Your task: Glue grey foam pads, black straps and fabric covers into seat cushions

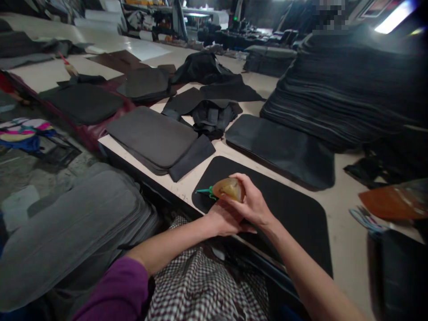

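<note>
A translucent yellow bottle (228,189) with a green nozzle is tilted on its side, its tip pointing left. My right hand (251,200) is wrapped round its base end. Just below the bottle is my left hand (229,219), palm partly up, with fingers reaching right beneath the right hand. Its fingers are apart, and I see nothing in them. Under both hands a black rounded panel (294,214) lies flat at the table's near edge.
Stacked grey panels (154,136) lie left on the table (346,236), black panels (281,147) behind the hands. A tall dark stack (334,93) rises at the right. An orange-brown container (394,200) sits far right. More grey pieces (76,232) are piled lower left.
</note>
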